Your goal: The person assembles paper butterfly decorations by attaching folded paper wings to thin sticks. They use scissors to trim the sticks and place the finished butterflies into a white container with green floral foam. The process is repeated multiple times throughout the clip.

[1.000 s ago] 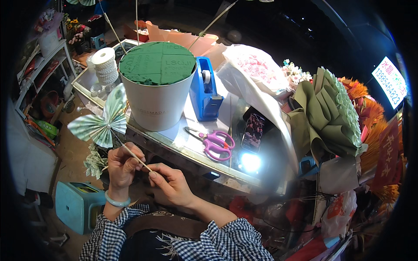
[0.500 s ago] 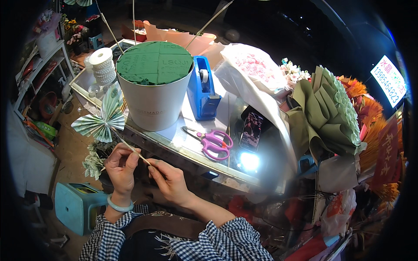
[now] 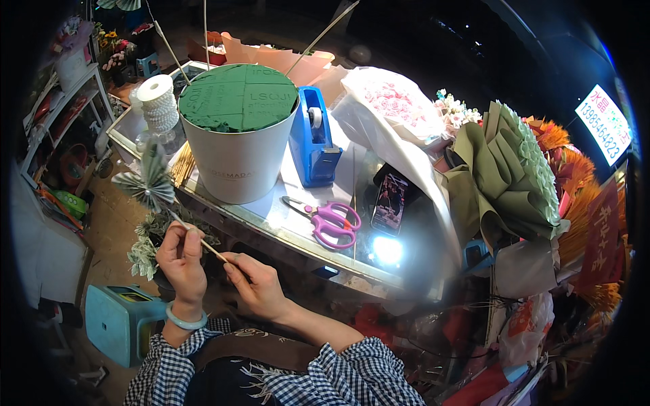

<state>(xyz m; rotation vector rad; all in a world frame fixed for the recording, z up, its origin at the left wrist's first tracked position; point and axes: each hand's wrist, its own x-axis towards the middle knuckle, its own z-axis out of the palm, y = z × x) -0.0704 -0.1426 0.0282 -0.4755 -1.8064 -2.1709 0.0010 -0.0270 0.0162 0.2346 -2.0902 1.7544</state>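
Observation:
My left hand, a pale bangle on its wrist, pinches a thin wooden stick between thumb and fingers. Lower on the same stick, my right hand grips it near its end. At the stick's upper end sits a pleated green-and-white paper butterfly, patterned like banknotes, with a shiny bead at its middle. It is turned partly edge-on and slightly blurred. Beyond my hands, a white bucket stands on the table, filled to the rim with green floral foam. Several sticks rise behind the bucket.
Right of the bucket are a blue tape dispenser, purple-handled scissors and a phone. Wrapped bouquets crowd the table's right side. A bead-string spool and a bundle of sticks lie left. A blue stool stands below.
The butterfly has turned on its stick, from facing me broadly to partly edge-on. Both hands have shifted slightly down and left, still holding the stick.

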